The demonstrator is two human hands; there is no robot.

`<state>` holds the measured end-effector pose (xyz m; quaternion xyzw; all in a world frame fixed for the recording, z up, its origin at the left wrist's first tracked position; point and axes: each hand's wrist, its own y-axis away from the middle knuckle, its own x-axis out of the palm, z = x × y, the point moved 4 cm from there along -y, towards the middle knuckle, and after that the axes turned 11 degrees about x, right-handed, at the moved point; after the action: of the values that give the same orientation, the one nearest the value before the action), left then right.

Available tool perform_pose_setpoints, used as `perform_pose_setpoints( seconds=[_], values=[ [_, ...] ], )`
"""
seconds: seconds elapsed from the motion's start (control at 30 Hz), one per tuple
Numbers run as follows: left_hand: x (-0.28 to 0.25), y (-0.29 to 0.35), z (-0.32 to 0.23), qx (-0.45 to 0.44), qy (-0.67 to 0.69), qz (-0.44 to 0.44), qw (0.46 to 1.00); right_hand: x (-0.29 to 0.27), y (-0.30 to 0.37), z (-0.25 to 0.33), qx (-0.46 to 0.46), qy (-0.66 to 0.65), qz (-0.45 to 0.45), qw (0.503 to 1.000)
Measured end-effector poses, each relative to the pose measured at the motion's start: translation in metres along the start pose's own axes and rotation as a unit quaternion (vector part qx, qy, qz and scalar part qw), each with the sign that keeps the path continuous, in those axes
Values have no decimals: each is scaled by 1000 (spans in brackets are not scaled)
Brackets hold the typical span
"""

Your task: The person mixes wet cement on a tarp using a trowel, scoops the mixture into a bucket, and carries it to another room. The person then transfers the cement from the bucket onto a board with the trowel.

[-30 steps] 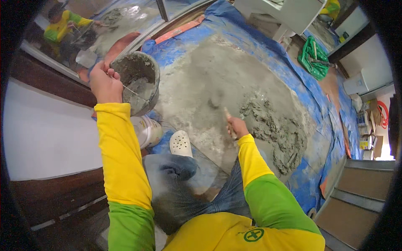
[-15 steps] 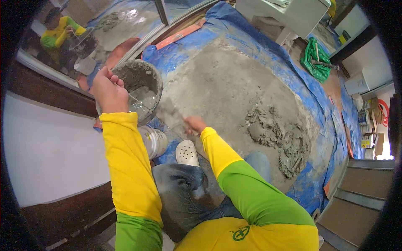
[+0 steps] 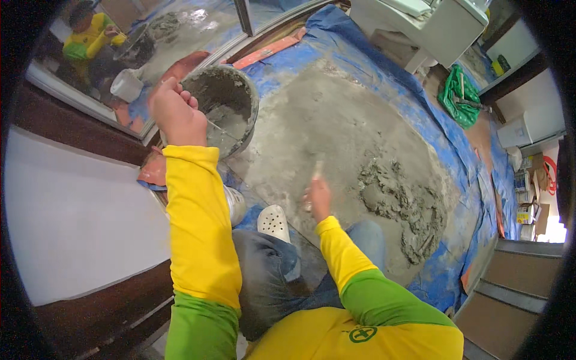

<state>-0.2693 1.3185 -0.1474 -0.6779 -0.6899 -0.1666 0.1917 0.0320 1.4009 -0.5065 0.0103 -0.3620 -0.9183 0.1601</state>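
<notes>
Okay, what's in the fingers?

Left hand (image 3: pixel 180 117): curled round the thin wire handle (image 3: pixel 216 126) of a round, dark-grey bucket (image 3: pixel 231 85), above the patch's left edge. Right hand (image 3: pixel 319 197): clamped on a pale, slim tool handle (image 3: pixel 318 170), tip blurry.

And below?

Smeared grey mortar-like patch (image 3: pixel 300 114) on crinkled blue tarp (image 3: pixel 330 27), lumpy heap (image 3: pixel 402 204) right.

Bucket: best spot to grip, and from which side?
Probably its thin handle, coming from above and the person's left: it crosses the open mouth of the bucket, and the left hand grips it there. The bucket itself, wide and grey-smeared, looks a poorer hold.
</notes>
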Motion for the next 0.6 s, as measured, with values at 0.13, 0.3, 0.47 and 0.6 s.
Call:
perform_pose_setpoints(
  seconds=[0.13,0.3,0.47,0.6],
  values=[
    [5,2,-6,19,-20,-45,999,94,15,-5,22,187,206,960],
    [7,6,-5,23,-28,-34,999,156,-21,36,-32,454,261,851],
    [19,15,1,-2,-20,-31,999,94,-99,82,128,129,96,979],
    [12,6,5,-10,-8,-11,1000,29,-98,82,119,17,85,989]
  ],
)
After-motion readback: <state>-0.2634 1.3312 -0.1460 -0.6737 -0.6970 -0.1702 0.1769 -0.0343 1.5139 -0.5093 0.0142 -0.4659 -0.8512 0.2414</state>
